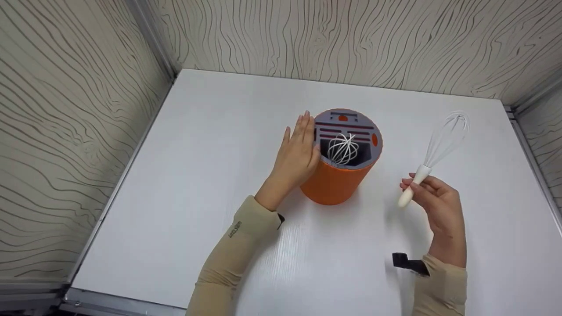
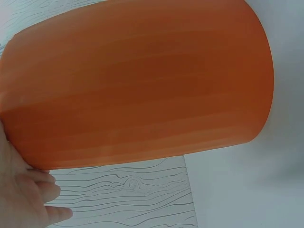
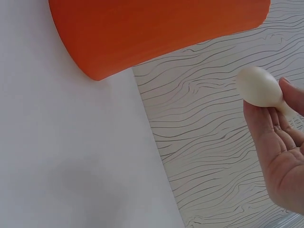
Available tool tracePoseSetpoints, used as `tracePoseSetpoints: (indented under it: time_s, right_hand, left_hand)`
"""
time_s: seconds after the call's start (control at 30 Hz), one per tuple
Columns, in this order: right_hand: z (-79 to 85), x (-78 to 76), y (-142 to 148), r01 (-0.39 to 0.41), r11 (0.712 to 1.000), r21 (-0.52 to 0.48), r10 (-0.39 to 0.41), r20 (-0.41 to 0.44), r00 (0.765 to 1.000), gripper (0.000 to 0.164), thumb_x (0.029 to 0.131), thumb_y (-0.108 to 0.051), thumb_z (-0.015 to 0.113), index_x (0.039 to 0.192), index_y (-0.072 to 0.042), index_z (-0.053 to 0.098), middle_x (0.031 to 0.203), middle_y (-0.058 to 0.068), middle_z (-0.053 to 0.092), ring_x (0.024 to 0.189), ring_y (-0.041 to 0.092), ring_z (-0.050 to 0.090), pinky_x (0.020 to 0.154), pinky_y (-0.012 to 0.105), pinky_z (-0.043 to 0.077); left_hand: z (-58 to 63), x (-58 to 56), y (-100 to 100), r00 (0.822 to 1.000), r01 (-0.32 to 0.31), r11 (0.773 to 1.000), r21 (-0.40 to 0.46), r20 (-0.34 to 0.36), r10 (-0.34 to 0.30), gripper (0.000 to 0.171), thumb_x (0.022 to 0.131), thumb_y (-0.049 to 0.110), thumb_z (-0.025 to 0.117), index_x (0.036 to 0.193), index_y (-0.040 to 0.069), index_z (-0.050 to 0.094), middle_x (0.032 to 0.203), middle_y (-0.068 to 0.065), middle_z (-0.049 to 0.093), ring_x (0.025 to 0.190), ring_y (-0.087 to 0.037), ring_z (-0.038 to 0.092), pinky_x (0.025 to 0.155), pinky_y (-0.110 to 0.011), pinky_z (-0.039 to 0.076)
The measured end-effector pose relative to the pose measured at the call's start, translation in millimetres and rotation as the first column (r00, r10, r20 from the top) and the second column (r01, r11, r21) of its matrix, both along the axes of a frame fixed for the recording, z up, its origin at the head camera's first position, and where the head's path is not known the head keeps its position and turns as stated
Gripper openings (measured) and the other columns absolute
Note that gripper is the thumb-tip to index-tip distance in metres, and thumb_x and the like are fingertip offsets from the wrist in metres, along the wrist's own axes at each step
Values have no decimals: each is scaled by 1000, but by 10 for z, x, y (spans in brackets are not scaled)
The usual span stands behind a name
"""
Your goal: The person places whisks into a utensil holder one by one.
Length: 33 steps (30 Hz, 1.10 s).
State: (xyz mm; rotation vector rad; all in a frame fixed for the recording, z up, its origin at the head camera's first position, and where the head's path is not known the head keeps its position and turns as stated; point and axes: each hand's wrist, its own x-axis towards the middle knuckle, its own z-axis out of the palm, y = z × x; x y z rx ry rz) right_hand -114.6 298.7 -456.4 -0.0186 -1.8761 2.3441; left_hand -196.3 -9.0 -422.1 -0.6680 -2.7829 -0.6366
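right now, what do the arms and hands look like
The left hand and right hand are bare. The left sleeve and right sleeve are tan; the left bears small dark lettering. A black piece juts from the right, a smaller black bit from the left.

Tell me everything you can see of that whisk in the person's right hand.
The whisk has a smooth, cream handle, perhaps plastic, swelling to a rounded end, a white collar, and a balloon of thin, pale loops. The right hand pinches its handle. It slants, loops pointing away from the person and rightward, to the right of the orange container, not touching it.
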Motion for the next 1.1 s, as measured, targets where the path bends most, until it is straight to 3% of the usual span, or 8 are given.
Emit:
tracePoseSetpoints:
  time_s: [0.27, 0.43, 0.67, 0.8, 1.1]
  right_hand:
    - [88, 14, -42, 13, 1000, -20, -13, -27, 1000, 20, 87, 16, 52, 101, 8, 65, 88, 15, 71, 80, 21, 70, 76, 27, 53]
    - [139, 12, -63, 25, 1000, -13, -26, -44, 999, 18, 87, 16, 53, 103, 14, 61, 88, 15, 71, 80, 22, 70, 76, 28, 53]
    - [160, 28, -90, 20, 1000, -11, -21, -55, 998, 19, 87, 16, 52, 104, 14, 61, 89, 15, 71, 81, 21, 70, 77, 27, 53]
    - [172, 56, -110, 1, 1000, -25, -3, -86, 996, 21, 87, 18, 50, 107, 22, 55, 90, 16, 70, 82, 22, 70, 78, 28, 53]
    - [233, 70, -142, -35, 999, -22, 31, -156, 987, 22, 87, 20, 48, 106, 15, 59, 92, 17, 70, 84, 23, 70, 80, 28, 52]
  left_hand:
    - [13, -25, 7, 1000, 2, 1000, -2, -12, -2, 58, 98, 24, 32, 148, -4, 20, 155, -16, 17, 143, -25, 13, 112, -49, 15]
    - [25, -44, 13, 1000, 0, 1000, -6, -16, 0, 58, 98, 25, 32, 148, -4, 21, 155, -16, 17, 143, -25, 13, 112, -49, 15]
    - [30, -37, 14, 1000, -3, 1000, -3, -8, 3, 58, 98, 26, 32, 148, -3, 21, 155, -15, 16, 143, -24, 12, 112, -48, 14]
    - [4, -13, 4, 1000, -1, 1000, 7, -6, 2, 58, 98, 25, 32, 148, -4, 21, 155, -15, 17, 143, -25, 13, 112, -49, 15]
    - [-12, -15, 3, 1000, 6, 1000, 18, -17, -6, 58, 97, 24, 33, 147, -5, 23, 155, -16, 18, 143, -26, 15, 111, -51, 16]
